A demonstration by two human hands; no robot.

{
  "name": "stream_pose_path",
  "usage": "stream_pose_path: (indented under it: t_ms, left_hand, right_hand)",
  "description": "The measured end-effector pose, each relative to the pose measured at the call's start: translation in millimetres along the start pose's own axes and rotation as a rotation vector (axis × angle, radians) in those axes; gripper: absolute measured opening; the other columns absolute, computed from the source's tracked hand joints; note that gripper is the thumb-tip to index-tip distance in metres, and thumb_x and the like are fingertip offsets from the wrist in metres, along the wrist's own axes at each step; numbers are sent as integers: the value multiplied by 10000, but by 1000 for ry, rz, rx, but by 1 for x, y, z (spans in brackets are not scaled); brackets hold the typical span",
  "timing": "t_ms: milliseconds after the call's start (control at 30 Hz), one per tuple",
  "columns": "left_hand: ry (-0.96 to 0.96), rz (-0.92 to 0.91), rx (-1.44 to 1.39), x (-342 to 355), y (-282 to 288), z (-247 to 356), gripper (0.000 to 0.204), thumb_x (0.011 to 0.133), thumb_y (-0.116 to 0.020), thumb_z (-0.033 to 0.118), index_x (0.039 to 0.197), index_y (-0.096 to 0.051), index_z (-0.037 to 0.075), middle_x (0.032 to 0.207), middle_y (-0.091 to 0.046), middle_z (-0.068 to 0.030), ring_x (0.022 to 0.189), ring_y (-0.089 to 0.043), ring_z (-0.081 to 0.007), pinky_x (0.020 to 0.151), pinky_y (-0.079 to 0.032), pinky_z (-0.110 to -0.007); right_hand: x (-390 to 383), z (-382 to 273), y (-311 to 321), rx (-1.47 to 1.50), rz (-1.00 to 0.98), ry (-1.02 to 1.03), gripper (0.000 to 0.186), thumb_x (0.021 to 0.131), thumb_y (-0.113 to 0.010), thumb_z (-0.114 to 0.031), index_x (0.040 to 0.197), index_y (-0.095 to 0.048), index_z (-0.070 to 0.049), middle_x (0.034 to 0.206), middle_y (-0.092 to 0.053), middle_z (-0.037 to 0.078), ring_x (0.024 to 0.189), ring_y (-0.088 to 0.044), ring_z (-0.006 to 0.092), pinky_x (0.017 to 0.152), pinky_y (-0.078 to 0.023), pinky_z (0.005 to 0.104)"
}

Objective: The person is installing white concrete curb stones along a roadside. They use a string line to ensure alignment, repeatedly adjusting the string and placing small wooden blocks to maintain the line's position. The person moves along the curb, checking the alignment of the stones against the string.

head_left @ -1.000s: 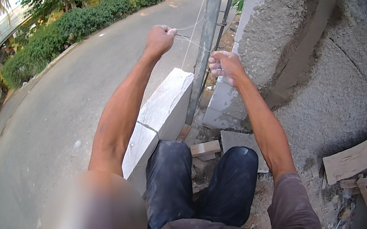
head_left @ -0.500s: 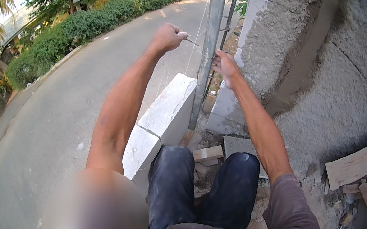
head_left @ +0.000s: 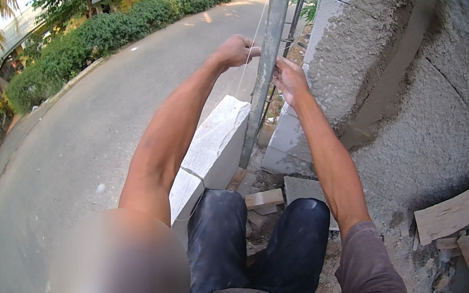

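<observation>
A grey metal pole (head_left: 272,48) leans upright in front of me, with thin white string (head_left: 258,27) running beside and around it. At the pole's left side is my left hand (head_left: 237,51), its fingers pinched together on the string; the fingertips reach the pole's edge. My right hand (head_left: 293,81) is closed against the pole's right side, slightly lower, pinching the string where it comes round. The pole partly covers its fingertips. Below my left forearm stands a low wall of white blocks (head_left: 217,134), ending next to the pole's foot.
Thin steel rebar (head_left: 299,4) rises behind the pole. On the right is a block wall smeared with rough mortar (head_left: 376,32). Wooden boards (head_left: 463,202) lie at lower right, and a small wood piece (head_left: 264,199) sits by my knees. A paved road (head_left: 82,152) and hedge (head_left: 106,35) lie beyond.
My left hand has moved right and slightly down, up to the pole, drawing in the string loop that hung between. My right hand stays at the pole, with its fingers shifted slightly.
</observation>
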State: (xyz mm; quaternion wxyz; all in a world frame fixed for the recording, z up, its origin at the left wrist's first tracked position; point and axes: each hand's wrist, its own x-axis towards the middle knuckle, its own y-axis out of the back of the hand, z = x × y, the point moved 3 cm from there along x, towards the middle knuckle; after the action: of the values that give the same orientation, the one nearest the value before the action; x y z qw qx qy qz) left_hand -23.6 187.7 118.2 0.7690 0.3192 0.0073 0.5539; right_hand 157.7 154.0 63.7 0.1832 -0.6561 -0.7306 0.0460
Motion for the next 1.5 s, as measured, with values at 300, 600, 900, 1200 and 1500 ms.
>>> stream_pose_path:
  t_ms: [300,600,900,1200,1500]
  left_hand:
    - [122,-54,266,2,14,19,264,922,-691,312,879,-751,59,636,-501,61,566,-394,-75,517,-316,-259]
    - [67,-189,468,14,29,34,311,905,-710,355,856,-737,49,625,-542,1,608,-453,-115,575,-378,-328]
    - [59,163,9,-10,7,41,276,988,-603,293,889,-679,46,730,-635,-22,636,-452,-95,609,-384,-296]
    - [173,50,-93,-17,4,22,247,1010,-555,255,984,-650,28,827,-724,-81,536,-409,-67,487,-352,-249]
    - [95,133,28,-24,17,33,243,977,-608,249,898,-685,33,764,-705,-47,560,-436,-56,511,-360,-246]
  right_hand:
    - [-18,-20,12,-358,209,234,291,960,-624,-91,1182,-629,98,976,-716,152,767,-668,139,646,-551,262]
    - [-49,-14,33,-465,-40,52,255,977,-604,-134,1122,-654,70,863,-671,63,725,-629,108,645,-540,248]
    - [-32,-9,35,-209,32,-92,276,1004,-553,-161,1196,-576,36,991,-659,82,853,-667,177,726,-571,309]
    - [-44,-29,25,112,17,0,216,1024,-510,-141,1198,-530,-15,1071,-653,103,984,-674,237,851,-562,386]
    - [-58,-16,41,182,-74,-42,208,1036,-507,-174,1194,-531,-42,1063,-642,91,1040,-653,240,898,-545,398]
